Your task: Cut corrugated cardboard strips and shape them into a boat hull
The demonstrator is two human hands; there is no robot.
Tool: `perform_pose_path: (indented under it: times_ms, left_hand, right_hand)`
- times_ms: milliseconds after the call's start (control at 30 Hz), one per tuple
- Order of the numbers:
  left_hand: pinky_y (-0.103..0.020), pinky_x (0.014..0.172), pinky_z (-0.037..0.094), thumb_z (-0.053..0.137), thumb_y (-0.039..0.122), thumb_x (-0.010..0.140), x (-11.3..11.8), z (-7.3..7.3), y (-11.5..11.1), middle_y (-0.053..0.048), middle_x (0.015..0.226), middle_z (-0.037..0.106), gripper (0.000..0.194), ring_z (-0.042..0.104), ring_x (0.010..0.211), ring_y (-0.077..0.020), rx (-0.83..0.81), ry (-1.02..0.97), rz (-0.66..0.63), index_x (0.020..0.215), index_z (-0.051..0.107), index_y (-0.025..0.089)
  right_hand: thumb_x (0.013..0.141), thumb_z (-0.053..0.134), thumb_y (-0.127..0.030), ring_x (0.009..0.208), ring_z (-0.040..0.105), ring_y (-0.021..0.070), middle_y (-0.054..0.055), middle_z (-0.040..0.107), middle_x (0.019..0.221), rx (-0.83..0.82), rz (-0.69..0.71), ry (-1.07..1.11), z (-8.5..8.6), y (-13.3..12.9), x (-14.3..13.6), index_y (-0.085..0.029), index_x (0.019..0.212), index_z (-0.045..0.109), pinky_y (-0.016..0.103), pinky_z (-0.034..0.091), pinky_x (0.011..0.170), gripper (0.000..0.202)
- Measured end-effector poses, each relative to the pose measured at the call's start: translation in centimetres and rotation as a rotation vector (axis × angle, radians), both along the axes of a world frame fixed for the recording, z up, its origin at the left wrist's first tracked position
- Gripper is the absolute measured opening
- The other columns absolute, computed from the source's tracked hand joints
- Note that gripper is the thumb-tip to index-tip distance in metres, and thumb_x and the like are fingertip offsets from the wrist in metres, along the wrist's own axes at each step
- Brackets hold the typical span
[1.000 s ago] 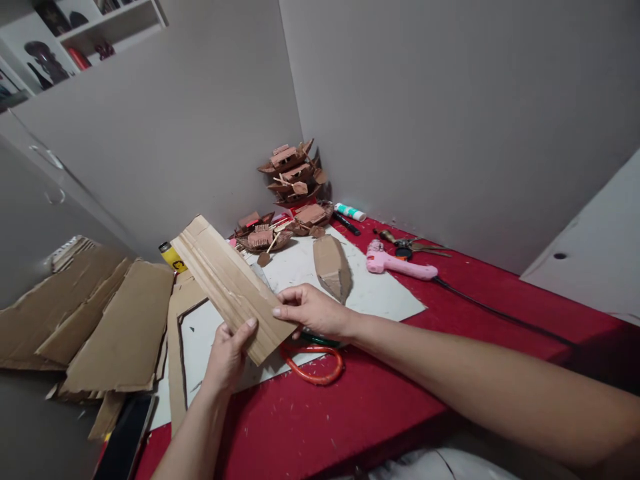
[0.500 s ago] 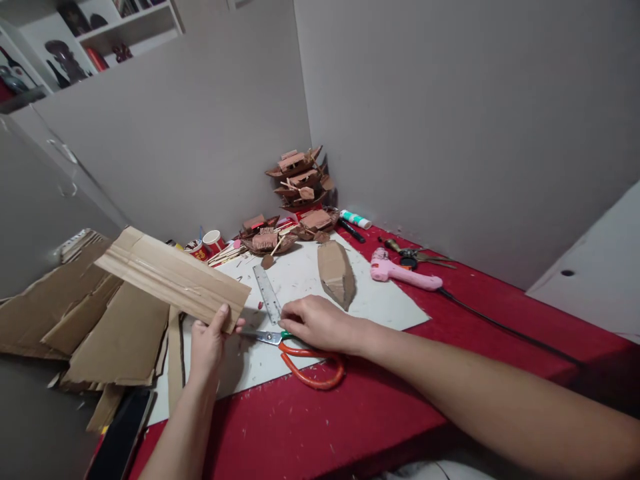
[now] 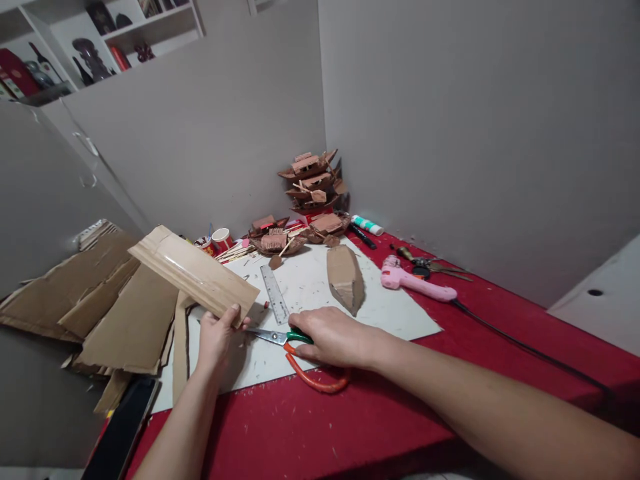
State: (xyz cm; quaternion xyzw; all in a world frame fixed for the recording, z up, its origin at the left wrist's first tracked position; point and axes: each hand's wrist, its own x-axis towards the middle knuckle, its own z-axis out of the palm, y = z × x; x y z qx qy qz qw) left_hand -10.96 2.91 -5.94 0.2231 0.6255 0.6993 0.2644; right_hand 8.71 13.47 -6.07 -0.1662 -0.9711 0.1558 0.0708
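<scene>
Pinching cardboard [image 3: 193, 268]: left hand [image 3: 216, 339]; right hand [image 3: 336, 337] curled over scissors [image 3: 275, 337].

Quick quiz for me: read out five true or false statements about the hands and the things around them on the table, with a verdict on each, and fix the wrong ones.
1. The left hand holds a tan strip. True.
2. The right hand touches only the ruler. False: it is at the handles of the scissors, and the ruler lies apart from it.
3. The boat-shaped cardboard lies on the white sheet. True.
4. The corded tool is blue. False: the corded tool is pink.
5. Stacked model boats stand near the corner of the walls. True.
</scene>
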Motion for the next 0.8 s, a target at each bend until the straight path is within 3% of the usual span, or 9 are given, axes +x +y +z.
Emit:
perform_pose_path:
  times_ms: [267,500,800]
  left_hand:
    - [-0.026,0.049,0.053,0.079,0.027,0.056,-0.4,-0.2,0.1,-0.001,0.071,0.068,0.033,0.063,0.05,-0.0136,-0.009,0.021,0.005,0.08,0.062,0.012]
    - [-0.027,0.047,0.051,0.077,0.025,0.056,-0.3,-0.1,0.1,-0.005,0.072,0.07,0.029,0.063,0.051,-0.0156,0.002,0.027,-0.003,0.08,0.065,0.011]
    - [-0.026,0.05,0.051,0.07,0.012,0.058,-1.0,-0.5,0.4,-0.003,0.069,0.07,0.02,0.063,0.056,-0.0155,0.044,-0.004,0.037,0.078,0.065,0.012]
  right_hand:
    - [0.088,0.047,-0.039,0.085,0.065,0.0253,0.01,0.07,0.091,0.055,-0.167,-0.04,-0.3,0.7,-0.9,-0.019,0.094,0.06,0.029,0.038,0.065,0.025]
    - [0.089,0.047,-0.04,0.089,0.063,0.0255,0.011,0.067,0.096,0.108,-0.22,-0.012,-1.0,0.3,-1.6,-0.017,0.096,0.06,0.03,0.041,0.071,0.027]
    - [0.079,0.058,-0.04,0.097,0.06,0.032,0.02,0.062,0.108,0.089,-0.294,-0.05,-0.3,0.4,-6.3,-0.01,0.109,0.06,0.037,0.046,0.076,0.042]
